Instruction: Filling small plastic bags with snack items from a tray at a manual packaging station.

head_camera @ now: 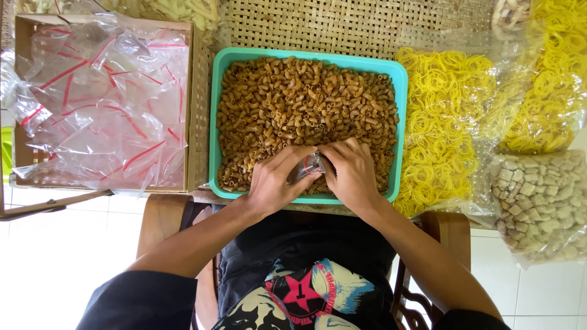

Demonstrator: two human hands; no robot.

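Note:
A teal plastic tray is filled with brown curled macaroni snacks. Over its near edge, my left hand and my right hand meet around a small clear plastic bag. Both hands pinch the bag between their fingers, and it rests on the snacks. Most of the bag is hidden by my fingers, so I cannot tell how much is inside it.
A cardboard box of clear zip bags with red strips stands left of the tray. Big bags of yellow ring snacks and pale square snacks lie on the right. A woven mat lies behind.

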